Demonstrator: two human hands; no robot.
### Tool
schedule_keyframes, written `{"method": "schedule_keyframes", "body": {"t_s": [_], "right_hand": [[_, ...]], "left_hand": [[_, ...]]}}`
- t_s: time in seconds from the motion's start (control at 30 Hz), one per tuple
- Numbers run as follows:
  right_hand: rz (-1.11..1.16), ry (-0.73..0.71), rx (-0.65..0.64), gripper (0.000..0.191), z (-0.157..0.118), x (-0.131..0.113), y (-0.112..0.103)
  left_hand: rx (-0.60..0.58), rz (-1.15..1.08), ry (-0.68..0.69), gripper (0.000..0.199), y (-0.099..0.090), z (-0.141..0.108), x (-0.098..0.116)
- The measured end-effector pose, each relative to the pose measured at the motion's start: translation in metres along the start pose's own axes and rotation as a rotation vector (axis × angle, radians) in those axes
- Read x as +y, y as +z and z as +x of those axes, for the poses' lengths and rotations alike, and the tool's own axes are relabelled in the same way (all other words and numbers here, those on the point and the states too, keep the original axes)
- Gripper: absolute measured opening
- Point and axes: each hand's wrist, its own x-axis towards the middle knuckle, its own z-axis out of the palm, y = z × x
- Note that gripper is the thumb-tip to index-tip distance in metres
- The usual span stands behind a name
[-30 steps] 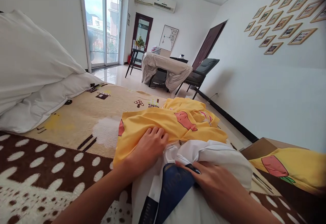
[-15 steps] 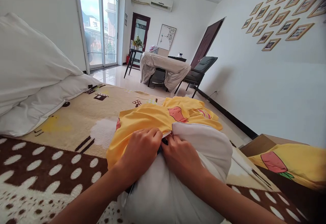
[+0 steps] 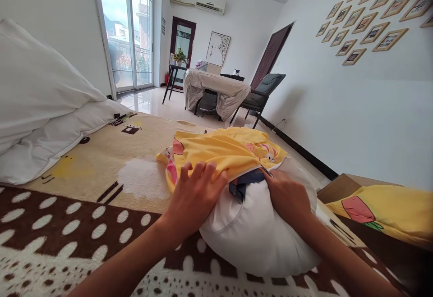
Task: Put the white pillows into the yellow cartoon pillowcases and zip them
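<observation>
A yellow pillowcase [image 3: 216, 150] with carrot and rabbit prints lies bunched over the far part of a white pillow [image 3: 257, 238]. My left hand [image 3: 199, 191] rests on the near left of the case, its fingers curled into the yellow cloth. At the right end of the case's open edge, my right hand [image 3: 287, 193] pinches the hem, with its fingertips partly hidden. Between the two hands a dark blue piece of fabric [image 3: 248, 180] shows at the opening, above the white pillow.
Under everything is a patterned blanket [image 3: 135, 143] in cream and brown. White pillows [image 3: 43, 94] are piled at the left. At the right, a yellow carrot-print cloth [image 3: 389, 211] lies by a cardboard box [image 3: 352, 184]. Beyond stand a covered table [image 3: 216, 80] and a dark chair [image 3: 264, 94].
My hands, close together before, have moved apart, the right one further to the right. The case's opening is spread, baring more dark blue fabric. The white pillow has shifted right.
</observation>
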Motion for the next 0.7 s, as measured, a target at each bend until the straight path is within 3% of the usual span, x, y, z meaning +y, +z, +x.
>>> {"method": "schedule_keyframes", "body": {"t_s": [0.13, 0.23, 0.37, 0.53, 0.63, 0.7], "right_hand": [[0.012, 0.067, -0.011, 0.025, -0.004, 0.010, 0.009], [0.068, 0.071, 0.073, 0.026, -0.013, 0.010, 0.013], [0.270, 0.080, 0.440, 0.026, -0.032, 0.011, 0.012], [0.372, 0.111, 0.816, 0.014, -0.059, 0.018, -0.010], [0.492, -0.138, 0.871, 0.017, -0.069, 0.014, -0.027], [0.575, -0.351, 0.738, 0.030, -0.072, 0.005, -0.036]], "left_hand": [[0.282, -0.020, 0.095, 0.015, 0.013, -0.005, 0.007], [0.347, -0.113, 0.118, 0.012, 0.027, -0.012, 0.011], [0.352, -0.247, 0.080, 0.019, 0.045, -0.021, 0.009], [0.386, -0.323, 0.040, 0.020, 0.051, -0.025, 0.005], [0.388, -0.357, 0.043, 0.019, 0.049, -0.027, 0.006], [0.385, -0.366, 0.044, 0.019, 0.048, -0.027, 0.006]]}}
